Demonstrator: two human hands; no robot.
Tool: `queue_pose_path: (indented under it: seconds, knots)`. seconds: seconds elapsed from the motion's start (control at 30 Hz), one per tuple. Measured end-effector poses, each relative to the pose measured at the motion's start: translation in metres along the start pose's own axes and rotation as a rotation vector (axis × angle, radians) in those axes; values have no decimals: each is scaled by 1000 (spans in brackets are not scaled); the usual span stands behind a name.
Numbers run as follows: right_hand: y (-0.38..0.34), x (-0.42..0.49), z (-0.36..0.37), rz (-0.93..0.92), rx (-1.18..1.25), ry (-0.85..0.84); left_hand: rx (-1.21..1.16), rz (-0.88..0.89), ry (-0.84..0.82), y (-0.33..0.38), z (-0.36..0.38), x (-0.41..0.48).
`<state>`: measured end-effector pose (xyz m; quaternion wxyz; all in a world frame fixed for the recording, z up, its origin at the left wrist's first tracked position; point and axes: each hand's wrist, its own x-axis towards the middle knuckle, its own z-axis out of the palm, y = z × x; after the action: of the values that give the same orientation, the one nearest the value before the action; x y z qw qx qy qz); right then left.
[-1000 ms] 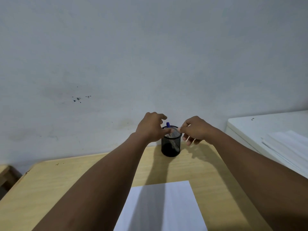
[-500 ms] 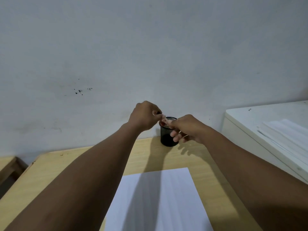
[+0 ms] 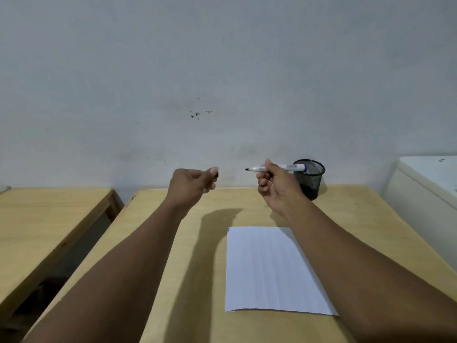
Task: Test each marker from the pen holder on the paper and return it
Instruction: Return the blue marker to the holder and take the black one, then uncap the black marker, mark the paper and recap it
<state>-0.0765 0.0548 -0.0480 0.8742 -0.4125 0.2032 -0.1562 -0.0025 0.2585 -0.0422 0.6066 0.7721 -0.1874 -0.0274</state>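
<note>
While both my arms reach out over it, the wooden surface point(image 3: 197, 280) fills most of the lower view, butted against a pale wall point(image 3: 222, 70) that carries a few dark specks. A second wooden surface point(image 3: 44, 219) stands to the left, apart from mine across a dark gap. A white cabinet point(image 3: 425, 194) sits at the right edge.

Paper point(image 3: 269, 271): one white sheet lying flat on the surface, right of centre, under my right forearm. Looks blank apart from a tiny dark mark at its far left corner.

Holder point(image 3: 312, 179): black mesh cup, upright at the back of the surface near the wall, beyond the paper and just right of my right hand. Something blue shows at its rim behind the marker's end; cannot tell what it is.

Right hand point(image 3: 274, 184): raised above the surface, fingers closed around the marker point(image 3: 284, 167). White barrel held roughly level, bare black tip pointing left, rear end reaching across the holder's rim.

Left hand point(image 3: 191, 184): raised at about the same height, well apart from the right, fingers curled, thumb and forefinger pinching a small dark cap point(image 3: 217, 174). Only its end shows past the thumb.

Marker tip and cap face each other with open air between. Both hands are clear of the paper.
</note>
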Motion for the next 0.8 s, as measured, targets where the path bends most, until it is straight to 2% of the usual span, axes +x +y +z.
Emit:
queue_pose_path:
  seconds: [0.1, 0.2, 0.3, 0.43, 0.57, 0.7, 0.8]
  knots:
    - [7, -1, -16, -21, -224, 37, 234, -50, -57, -37, -26, -12]
    - [25, -9, -15, -20, -361, -35, 479, -28, -150, -57, -13, -20]
    - [49, -13, -14, -74, -504, -49, 615, -8, -255, -76, 8, -26]
    - [79, -10, -28, -133, -696, -13, 657, 15, -276, -91, 19, -29]
    - [97, -9, -36, -170, -764, 26, 599, -28, -294, -90, 20, -29]
    - [106, -7, -39, -237, -816, -13, 498, -111, -331, -89, 19, -30]
    - [108, -7, -41, -277, -855, -16, 535, -119, -381, -90, 18, -26]
